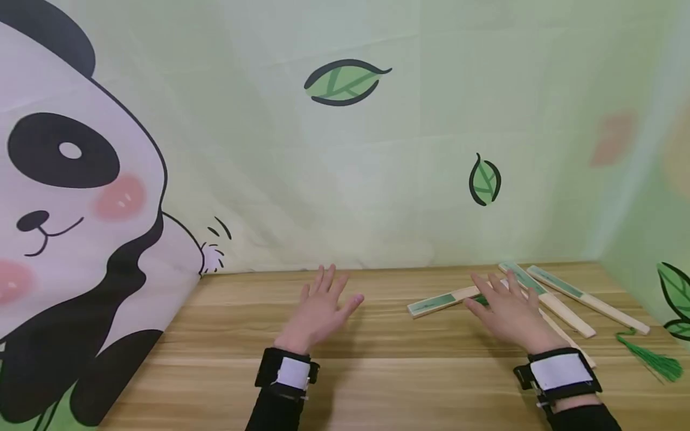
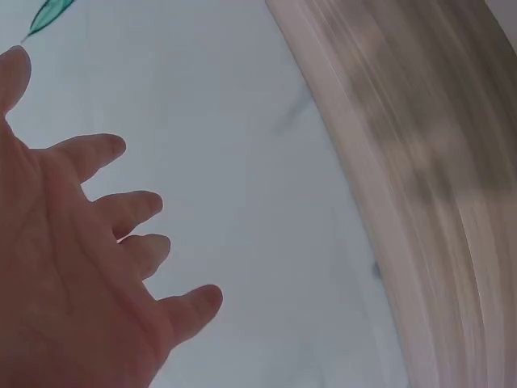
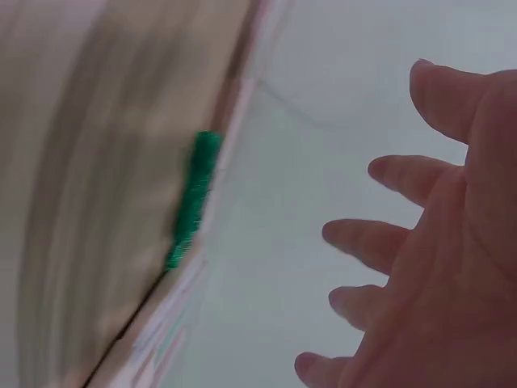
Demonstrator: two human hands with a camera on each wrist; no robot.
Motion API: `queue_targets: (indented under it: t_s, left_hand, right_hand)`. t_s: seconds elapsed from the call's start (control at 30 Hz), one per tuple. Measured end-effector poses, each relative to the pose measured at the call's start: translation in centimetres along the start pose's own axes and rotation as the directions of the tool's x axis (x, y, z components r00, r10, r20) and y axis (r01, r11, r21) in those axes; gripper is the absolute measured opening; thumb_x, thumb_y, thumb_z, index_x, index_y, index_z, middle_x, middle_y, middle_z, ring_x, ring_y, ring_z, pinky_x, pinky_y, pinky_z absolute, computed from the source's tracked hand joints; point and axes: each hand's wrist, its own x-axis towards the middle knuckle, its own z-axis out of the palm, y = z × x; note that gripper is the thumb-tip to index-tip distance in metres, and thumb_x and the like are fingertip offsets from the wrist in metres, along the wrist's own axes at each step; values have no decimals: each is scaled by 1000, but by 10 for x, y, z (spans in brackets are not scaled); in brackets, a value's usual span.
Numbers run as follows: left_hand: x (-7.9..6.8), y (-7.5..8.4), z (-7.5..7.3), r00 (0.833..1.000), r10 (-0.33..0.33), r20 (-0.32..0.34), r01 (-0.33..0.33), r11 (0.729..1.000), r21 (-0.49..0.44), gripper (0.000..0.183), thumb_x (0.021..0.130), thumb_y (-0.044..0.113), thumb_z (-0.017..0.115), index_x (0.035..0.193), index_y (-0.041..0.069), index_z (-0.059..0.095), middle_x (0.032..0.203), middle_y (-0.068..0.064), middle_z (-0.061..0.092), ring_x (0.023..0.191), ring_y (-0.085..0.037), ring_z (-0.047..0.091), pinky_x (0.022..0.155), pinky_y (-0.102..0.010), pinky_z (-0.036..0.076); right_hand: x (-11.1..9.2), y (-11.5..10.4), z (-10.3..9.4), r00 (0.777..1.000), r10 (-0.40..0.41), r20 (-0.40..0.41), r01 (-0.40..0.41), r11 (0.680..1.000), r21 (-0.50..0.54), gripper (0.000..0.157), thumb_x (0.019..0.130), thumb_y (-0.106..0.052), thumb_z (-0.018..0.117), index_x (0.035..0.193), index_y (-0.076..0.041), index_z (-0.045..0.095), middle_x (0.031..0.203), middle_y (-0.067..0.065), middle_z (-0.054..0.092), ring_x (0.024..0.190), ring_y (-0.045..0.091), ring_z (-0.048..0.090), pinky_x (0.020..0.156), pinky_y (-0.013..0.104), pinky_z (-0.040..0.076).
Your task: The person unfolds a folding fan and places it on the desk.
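My left hand (image 1: pixel 316 311) hovers over the wooden table with fingers and thumb spread, holding nothing. In the left wrist view its palm (image 2: pixel 56 267) faces the camera. To the right, my right hand (image 1: pixel 512 312) hangs spread above several slim pale sticks with green bands, which look like folded fans. One fan (image 1: pixel 435 304) points out to the left of this hand. Another fan (image 1: pixel 568 314) slants past its right side, and a third fan (image 1: pixel 614 310) lies farther right. The hand partly hides a green tassel, which shows in the right wrist view (image 3: pixel 194 198).
A second green tassel (image 1: pixel 654 359) trails at the table's right side. Behind the wooden table (image 1: pixel 215 335) hangs a pale green cloth (image 1: pixel 377 197) printed with leaves and a large panda (image 1: pixel 124 251) on the left.
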Motion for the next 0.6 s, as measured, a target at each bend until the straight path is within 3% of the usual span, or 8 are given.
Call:
queue_targets:
  t_s: [0.17,0.37,0.6]
  left_hand:
    - [21,34,13,996,76,40,-76,997,-7,77,99,66,27,153,11,31,160,-17,17,148,-32,7,117,-55,14]
    - [57,78,38,981,173,84,-180,980,89,68,101,60,32,149,12,40,154,-13,35,143,-29,26,113,-47,30]
    - [85,117,76,982,168,83,-184,955,232,53,101,50,45,141,16,52,140,-4,53,128,-20,49,102,-39,45]
  right_hand:
    - [6,13,7,999,-37,14,37,998,-42,60,101,-40,52,147,-3,40,146,34,34,139,56,6,101,79,5]
    - [21,16,9,994,-105,32,109,984,-138,54,99,-33,57,143,-4,46,142,30,44,136,56,20,103,76,13]
    - [39,16,9,984,-171,58,180,952,-247,46,96,-28,62,136,-4,55,134,25,54,128,51,40,101,74,24]
